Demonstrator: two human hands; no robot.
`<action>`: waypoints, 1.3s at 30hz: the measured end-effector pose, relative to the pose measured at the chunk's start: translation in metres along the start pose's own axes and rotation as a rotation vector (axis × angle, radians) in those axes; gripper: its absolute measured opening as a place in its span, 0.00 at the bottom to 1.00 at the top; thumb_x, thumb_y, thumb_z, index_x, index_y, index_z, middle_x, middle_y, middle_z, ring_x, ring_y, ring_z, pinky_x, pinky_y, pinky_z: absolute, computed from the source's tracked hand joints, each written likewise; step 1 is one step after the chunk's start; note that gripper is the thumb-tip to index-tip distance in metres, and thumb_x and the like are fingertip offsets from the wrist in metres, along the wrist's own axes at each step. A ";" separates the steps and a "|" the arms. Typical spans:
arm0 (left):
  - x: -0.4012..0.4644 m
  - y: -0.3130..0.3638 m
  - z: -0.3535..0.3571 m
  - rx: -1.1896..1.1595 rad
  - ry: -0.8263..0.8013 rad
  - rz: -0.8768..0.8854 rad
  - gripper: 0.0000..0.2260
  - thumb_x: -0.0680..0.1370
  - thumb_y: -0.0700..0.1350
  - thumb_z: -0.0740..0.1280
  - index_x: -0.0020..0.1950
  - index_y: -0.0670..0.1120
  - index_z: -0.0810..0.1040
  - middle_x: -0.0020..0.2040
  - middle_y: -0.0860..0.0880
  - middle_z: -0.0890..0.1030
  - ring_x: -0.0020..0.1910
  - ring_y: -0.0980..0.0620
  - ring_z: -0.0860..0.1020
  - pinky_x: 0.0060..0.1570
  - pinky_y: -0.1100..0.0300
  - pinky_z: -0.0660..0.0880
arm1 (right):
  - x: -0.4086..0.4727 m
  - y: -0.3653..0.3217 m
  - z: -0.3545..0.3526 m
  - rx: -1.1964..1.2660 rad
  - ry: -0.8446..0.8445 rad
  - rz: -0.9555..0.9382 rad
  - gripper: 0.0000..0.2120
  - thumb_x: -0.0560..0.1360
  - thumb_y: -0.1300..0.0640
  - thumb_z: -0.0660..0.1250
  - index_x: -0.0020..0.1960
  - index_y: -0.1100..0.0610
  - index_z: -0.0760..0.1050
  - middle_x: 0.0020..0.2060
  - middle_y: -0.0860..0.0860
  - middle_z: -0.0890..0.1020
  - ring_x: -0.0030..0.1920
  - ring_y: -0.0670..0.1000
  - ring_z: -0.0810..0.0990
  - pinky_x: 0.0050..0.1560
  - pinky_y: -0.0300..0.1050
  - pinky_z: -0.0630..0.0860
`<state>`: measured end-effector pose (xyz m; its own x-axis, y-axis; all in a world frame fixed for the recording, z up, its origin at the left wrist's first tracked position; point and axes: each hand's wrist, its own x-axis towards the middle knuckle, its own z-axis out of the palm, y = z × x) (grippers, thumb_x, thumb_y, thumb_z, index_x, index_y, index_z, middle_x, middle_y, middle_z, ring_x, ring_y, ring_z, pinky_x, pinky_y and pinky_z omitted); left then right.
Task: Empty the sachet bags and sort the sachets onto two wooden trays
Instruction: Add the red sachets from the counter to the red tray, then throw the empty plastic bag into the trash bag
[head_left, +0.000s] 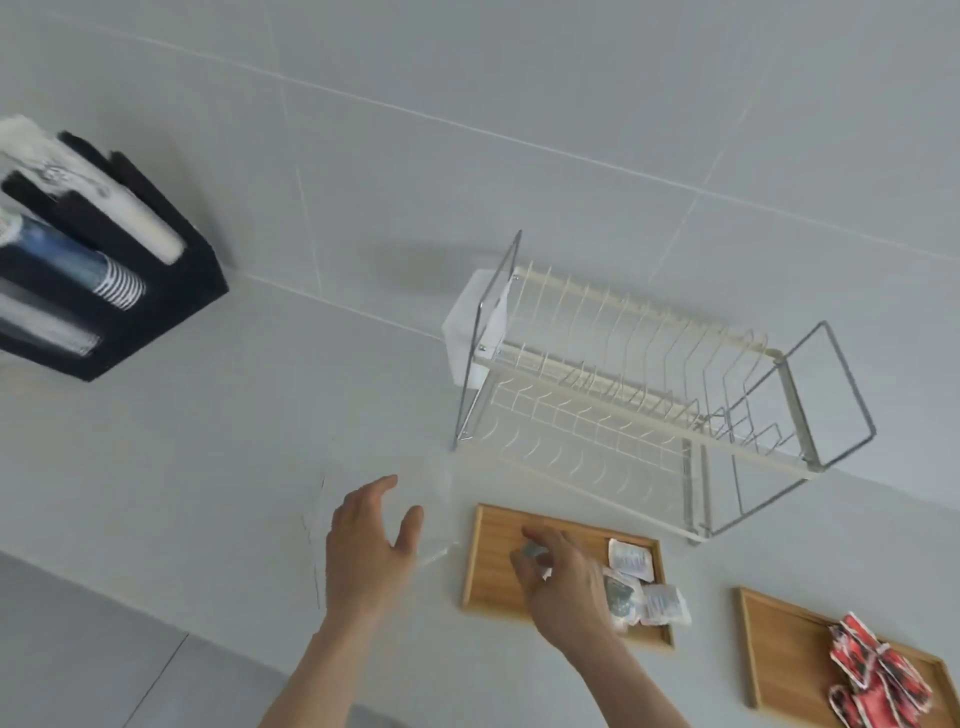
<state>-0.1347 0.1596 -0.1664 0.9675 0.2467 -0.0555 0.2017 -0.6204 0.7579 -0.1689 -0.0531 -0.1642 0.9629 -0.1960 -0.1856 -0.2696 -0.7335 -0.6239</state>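
Two wooden trays lie on the pale counter. The left tray (491, 551) holds several white and grey sachets (631, 558). The right tray (779, 649) holds several red sachets (872, 670). My right hand (563, 582) hovers over the left tray with its fingertips pinched on a small grey sachet (532, 550). My left hand (371, 545) is spread open over a clear plastic bag (431, 514) that lies flat to the left of that tray; whether it touches the bag I cannot tell.
A white wire dish rack (649, 389) stands behind the trays against the tiled wall. At the far left stands a black holder (171, 306) with stacked paper cups. The counter's front edge runs along the lower left.
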 end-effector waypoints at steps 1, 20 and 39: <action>0.008 -0.010 -0.008 -0.011 0.038 -0.059 0.20 0.78 0.50 0.69 0.69 0.49 0.74 0.68 0.48 0.76 0.69 0.45 0.72 0.68 0.47 0.69 | 0.004 -0.011 0.008 -0.006 -0.026 -0.003 0.16 0.77 0.48 0.69 0.64 0.47 0.79 0.56 0.46 0.82 0.53 0.50 0.83 0.51 0.46 0.76; 0.062 -0.096 -0.027 -0.098 -0.091 -0.645 0.08 0.78 0.55 0.65 0.52 0.51 0.75 0.50 0.51 0.80 0.46 0.46 0.75 0.46 0.54 0.70 | 0.059 -0.088 0.097 -0.024 -0.233 0.256 0.28 0.78 0.50 0.69 0.75 0.54 0.67 0.67 0.54 0.78 0.67 0.54 0.76 0.67 0.50 0.73; 0.052 -0.108 -0.044 -0.632 -0.206 -0.619 0.16 0.69 0.44 0.75 0.56 0.47 0.78 0.51 0.47 0.84 0.51 0.45 0.83 0.56 0.47 0.79 | 0.053 -0.093 0.106 0.058 -0.166 0.312 0.07 0.78 0.57 0.68 0.54 0.54 0.83 0.42 0.47 0.82 0.53 0.53 0.81 0.59 0.51 0.78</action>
<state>-0.1129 0.2720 -0.2224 0.7344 0.2247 -0.6404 0.6318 0.1184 0.7661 -0.0939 0.0737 -0.1967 0.8203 -0.2928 -0.4913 -0.5548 -0.6160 -0.5592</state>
